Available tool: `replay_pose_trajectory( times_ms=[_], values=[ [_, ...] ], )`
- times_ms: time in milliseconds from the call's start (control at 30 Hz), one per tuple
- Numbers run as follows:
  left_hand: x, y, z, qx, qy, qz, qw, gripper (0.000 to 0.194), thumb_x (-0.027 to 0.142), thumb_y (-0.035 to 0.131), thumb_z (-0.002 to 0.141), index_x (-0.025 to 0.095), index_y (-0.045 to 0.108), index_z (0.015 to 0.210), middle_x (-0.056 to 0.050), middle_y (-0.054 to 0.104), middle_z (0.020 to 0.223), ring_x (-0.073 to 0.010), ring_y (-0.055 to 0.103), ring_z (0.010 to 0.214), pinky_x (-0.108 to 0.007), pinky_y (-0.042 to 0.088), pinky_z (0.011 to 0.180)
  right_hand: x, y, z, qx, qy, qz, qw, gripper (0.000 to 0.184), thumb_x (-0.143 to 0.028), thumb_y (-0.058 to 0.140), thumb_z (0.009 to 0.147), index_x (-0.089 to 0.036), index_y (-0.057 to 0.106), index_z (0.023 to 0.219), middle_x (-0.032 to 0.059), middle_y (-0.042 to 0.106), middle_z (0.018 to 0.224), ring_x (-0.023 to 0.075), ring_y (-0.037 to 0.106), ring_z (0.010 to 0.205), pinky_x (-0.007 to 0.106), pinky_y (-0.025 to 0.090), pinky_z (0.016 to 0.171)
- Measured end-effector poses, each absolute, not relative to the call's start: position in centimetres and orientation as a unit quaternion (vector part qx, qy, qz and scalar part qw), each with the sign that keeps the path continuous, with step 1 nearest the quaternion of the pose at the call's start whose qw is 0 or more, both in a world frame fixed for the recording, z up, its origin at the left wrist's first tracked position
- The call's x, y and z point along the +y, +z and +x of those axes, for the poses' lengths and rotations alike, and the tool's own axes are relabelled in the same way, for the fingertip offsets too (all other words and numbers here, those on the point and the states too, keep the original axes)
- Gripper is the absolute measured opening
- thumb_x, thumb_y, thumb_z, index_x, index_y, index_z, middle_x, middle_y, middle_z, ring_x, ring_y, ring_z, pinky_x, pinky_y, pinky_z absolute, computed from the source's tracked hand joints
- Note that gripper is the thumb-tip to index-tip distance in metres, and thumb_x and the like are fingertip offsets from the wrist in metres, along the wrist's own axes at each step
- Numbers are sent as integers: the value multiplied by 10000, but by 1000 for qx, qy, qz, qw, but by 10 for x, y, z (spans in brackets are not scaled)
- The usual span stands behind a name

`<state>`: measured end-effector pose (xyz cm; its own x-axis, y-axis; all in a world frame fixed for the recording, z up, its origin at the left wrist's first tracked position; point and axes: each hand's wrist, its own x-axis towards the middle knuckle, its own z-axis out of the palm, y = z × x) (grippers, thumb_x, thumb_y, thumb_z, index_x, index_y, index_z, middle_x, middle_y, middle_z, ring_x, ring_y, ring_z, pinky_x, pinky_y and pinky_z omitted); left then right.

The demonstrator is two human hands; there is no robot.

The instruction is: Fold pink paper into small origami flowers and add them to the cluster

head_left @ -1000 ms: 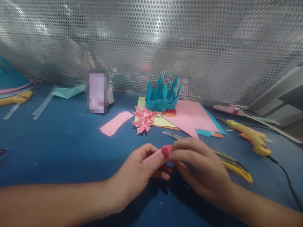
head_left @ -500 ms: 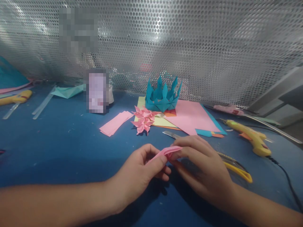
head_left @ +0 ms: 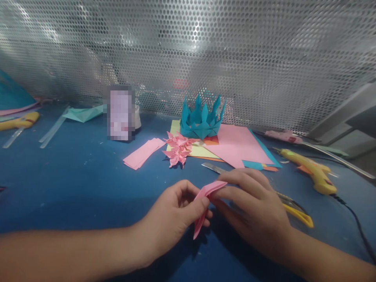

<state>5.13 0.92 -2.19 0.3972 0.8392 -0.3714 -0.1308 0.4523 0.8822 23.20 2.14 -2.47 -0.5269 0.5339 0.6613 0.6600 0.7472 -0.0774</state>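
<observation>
A folded pink paper strip (head_left: pixel 209 188) is bent in the middle, one end pointing right and the other down toward me. My left hand (head_left: pixel 179 215) pinches it near the bend between thumb and fingers. The fingers of my right hand (head_left: pixel 252 207) close on its right end; the thumb is partly hidden. Just beyond lie pink folded paper flowers (head_left: pixel 178 150) and a stack of pink paper strips (head_left: pixel 143 153). A yellow cutter knife (head_left: pixel 298 215) lies partly hidden under my right hand, its blade showing past the knuckles.
A blue paper crown (head_left: pixel 201 121) stands on coloured paper sheets (head_left: pixel 241 143). To the right is a yellow glue gun (head_left: pixel 314 172) with a black cord. A phone (head_left: pixel 120 113) leans upright at the back left, before a perforated metal panel (head_left: pixel 164 47). Clear glue sticks (head_left: pixel 54 127) lie farther left.
The pink strip has turned in my hands, so its lower end now hangs below my left thumb. My right hand has shifted only slightly.
</observation>
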Motion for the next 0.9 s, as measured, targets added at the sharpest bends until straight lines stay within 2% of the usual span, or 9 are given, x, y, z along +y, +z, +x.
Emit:
replay_pose_trajectory(
  times_ms=[233, 433, 733, 900],
  values=[
    [8, -22, 50, 436, 330, 409, 731, 286, 373, 653, 759, 138, 490, 766, 13, 605, 668, -76, 556, 587, -196, 412, 549, 19, -22, 237, -883, -175, -304, 313, 88, -152, 607, 806, -231, 627, 839, 40, 649, 840, 215, 551, 808, 370, 410, 757],
    [9, -22, 51, 426, 332, 412, 733, 304, 379, 685, 726, 144, 500, 784, 11, 600, 675, -90, 561, 599, -208, 410, 557, 17, -21, 234, -880, -148, -321, 318, 74, -169, 572, 840, -230, 606, 815, 14, 608, 696, 175, 492, 651, 337, 373, 644],
    [8, -23, 51, 430, 313, 438, 725, 288, 323, 685, 724, 143, 512, 868, 10, 589, 685, -90, 534, 591, -217, 383, 538, 20, -21, 231, -884, -72, -326, 327, 111, -110, 588, 803, -203, 598, 743, 8, 563, 672, 161, 462, 653, 304, 352, 643],
    [8, -20, 52, 437, 311, 434, 724, 297, 366, 671, 735, 144, 521, 862, 7, 590, 693, -98, 548, 616, -203, 367, 518, 21, -21, 231, -882, -40, -324, 340, 124, -104, 586, 816, -209, 617, 758, -9, 571, 657, 146, 460, 642, 287, 342, 635]
  ],
)
